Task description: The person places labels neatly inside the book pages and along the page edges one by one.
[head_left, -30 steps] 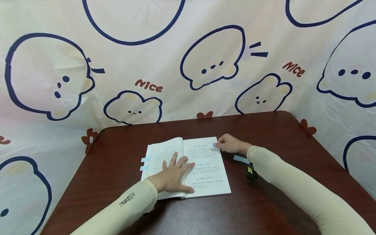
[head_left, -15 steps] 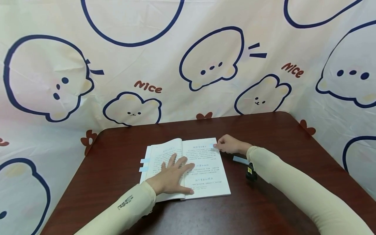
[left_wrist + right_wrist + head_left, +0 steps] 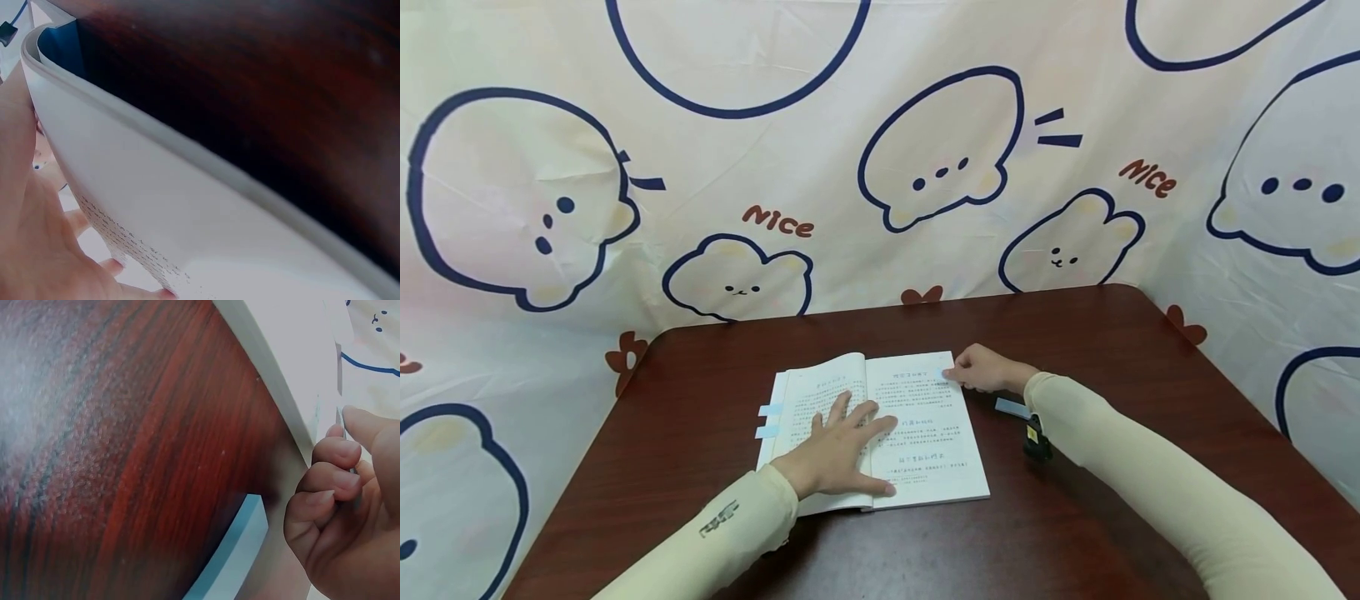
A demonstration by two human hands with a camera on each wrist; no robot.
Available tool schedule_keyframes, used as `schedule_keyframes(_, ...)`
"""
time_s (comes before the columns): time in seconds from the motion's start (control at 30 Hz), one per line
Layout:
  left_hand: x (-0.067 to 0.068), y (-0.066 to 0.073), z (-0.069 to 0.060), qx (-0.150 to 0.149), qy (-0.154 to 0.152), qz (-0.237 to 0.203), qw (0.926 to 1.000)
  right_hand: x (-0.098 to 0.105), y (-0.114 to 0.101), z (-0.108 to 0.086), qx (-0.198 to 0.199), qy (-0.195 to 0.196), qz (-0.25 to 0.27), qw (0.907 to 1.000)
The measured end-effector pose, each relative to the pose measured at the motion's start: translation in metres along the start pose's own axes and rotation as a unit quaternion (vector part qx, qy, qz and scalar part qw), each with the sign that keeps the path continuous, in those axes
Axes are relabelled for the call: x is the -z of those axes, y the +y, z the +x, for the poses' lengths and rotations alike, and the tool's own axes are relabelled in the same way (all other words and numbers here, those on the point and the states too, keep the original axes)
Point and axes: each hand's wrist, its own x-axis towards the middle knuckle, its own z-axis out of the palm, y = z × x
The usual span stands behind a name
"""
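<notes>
An open book (image 3: 925, 433) with printed pages lies on the table. My left hand (image 3: 835, 450) rests on it with fingers spread, across the inner fold and both pages. In the left wrist view, the book's curved page edges (image 3: 187, 162) rise beside my left hand (image 3: 44, 244). At the right page's upper outer edge, my right hand (image 3: 988, 368) pinches a pale blue sticky tab (image 3: 941, 373) between thumb and index finger. The right wrist view has the other fingers of my right hand (image 3: 350, 512) curled in; the tab is mostly hidden there.
Light blue sticky tabs (image 3: 767, 432) stick out from the book's left edge. A flat blue pad of sticky notes (image 3: 1013, 407) lies on the dark wooden table (image 3: 715, 367) below my right wrist. A patterned cloth (image 3: 835, 183) hangs behind.
My right hand and forearm have shifted very slightly left, its fingers staying at the tab. The left hand keeps its place on the book.
</notes>
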Motion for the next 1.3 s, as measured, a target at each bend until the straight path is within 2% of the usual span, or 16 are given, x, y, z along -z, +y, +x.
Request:
schedule_keyframes(0.1, 0.000, 0.000, 0.001, -0.002, 0.000, 0.000, 1.0000, 0.000, 0.001, 0.003, -0.004, 0.010, -0.012, 0.9999)
schedule_keyframes(0.4, 0.001, 0.000, 0.003, -0.005, -0.001, 0.008, 1.0000, 0.001, 0.004, 0.018, 0.016, 0.035, -0.049, 0.9981)
schedule_keyframes(0.87, 0.001, 0.000, 0.003, -0.005, -0.006, 0.009, 0.9999, 0.000, 0.002, 0.021, 0.020, 0.036, -0.071, 0.9966)
schedule_keyframes(1.3, 0.001, 0.001, 0.001, -0.002, -0.008, 0.010, 0.9999, -0.002, 0.002, 0.019, 0.017, 0.038, -0.071, 0.9966)
